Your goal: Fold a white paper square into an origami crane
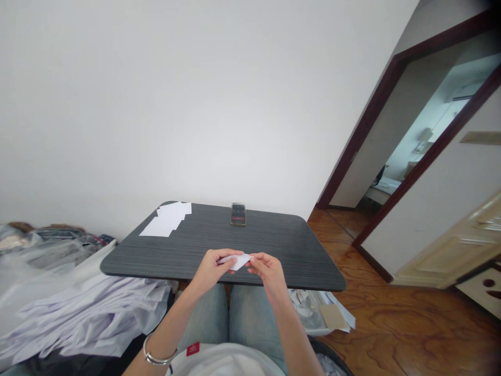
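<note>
A small piece of folded white paper (241, 261) is held between both hands, just above the front edge of the dark table (211, 237). My left hand (213, 265) pinches its left part, thumb on top and fingers behind. At the paper's right corner, the thumb and fingertips of my right hand (268, 269) are closed on it. Several white paper sheets (164, 222) lie overlapping at the table's far left. Part of the held paper is hidden by my left fingers.
A phone-like dark device (238, 214) rests near the table's back edge, by the white wall (242, 104). White cloth (94, 313) is piled at the left. A plastic tub (317, 330) with papers sits below the table's right side. A doorway stands at the right.
</note>
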Tool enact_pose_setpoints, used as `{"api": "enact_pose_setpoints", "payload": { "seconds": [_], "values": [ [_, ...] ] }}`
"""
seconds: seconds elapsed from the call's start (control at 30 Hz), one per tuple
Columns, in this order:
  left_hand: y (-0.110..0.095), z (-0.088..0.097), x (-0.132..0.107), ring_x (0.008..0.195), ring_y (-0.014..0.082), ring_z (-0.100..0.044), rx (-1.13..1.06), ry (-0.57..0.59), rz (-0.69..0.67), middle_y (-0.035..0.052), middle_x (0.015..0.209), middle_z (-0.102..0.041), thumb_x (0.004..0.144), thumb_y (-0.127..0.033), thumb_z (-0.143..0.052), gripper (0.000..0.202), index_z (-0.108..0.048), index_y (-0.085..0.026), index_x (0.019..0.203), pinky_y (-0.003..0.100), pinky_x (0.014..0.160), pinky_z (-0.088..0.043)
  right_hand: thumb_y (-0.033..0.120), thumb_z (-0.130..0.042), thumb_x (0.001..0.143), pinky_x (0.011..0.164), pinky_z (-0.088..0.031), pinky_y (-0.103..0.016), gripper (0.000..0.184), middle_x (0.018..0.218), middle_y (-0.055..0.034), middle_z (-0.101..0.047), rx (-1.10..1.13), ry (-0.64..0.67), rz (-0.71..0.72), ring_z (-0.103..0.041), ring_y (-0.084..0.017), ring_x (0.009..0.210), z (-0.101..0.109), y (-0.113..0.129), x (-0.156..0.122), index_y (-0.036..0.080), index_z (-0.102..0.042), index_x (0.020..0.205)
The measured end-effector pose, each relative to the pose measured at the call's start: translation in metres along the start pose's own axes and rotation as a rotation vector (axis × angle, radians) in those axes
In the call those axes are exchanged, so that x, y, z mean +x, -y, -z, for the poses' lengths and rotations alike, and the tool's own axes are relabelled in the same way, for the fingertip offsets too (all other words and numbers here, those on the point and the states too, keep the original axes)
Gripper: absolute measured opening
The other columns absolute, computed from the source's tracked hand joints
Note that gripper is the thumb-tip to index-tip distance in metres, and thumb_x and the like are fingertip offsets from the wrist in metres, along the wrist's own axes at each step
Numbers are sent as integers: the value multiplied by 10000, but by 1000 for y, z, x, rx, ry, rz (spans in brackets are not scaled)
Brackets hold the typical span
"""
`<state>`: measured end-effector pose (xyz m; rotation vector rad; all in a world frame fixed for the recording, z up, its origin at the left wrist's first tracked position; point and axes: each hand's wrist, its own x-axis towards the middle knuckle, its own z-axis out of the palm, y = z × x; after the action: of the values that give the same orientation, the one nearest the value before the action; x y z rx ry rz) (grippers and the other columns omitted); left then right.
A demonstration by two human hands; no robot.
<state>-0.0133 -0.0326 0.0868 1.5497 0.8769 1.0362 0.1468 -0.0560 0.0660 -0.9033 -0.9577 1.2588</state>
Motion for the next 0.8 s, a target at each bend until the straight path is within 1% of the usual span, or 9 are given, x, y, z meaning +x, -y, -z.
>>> {"api": "enact_pose_setpoints", "payload": {
  "seconds": [0.2,0.47,0.8],
  "values": [
    [3,1,1,660,157,-593,-9,4,-7,78,832,-687,705,-268,-584,318,-654,-103,968,234,552,-511,282,-694,630,537,-484,-210,162,640,-37,-680,6,3,-7,-617,-135,604,1,0,1,140,-683,708],
    [1,1,0,667,159,-593,-14,2,-8,81,837,-687,713,-275,-580,314,-656,-99,962,236,551,-517,285,-671,662,547,-489,-200,174,673,-46,-684,23,12,-16,-625,-136,632,2,1,-1,136,-680,752],
    [2,0,-1,669,157,-594,0,5,-6,80,861,-686,709,-277,-583,305,-663,-107,949,235,558,-517,287,-665,661,539,-485,-202,159,649,-44,-677,-20,4,-22,-620,-136,625,2,1,0,132,-681,693]
  ]
}}
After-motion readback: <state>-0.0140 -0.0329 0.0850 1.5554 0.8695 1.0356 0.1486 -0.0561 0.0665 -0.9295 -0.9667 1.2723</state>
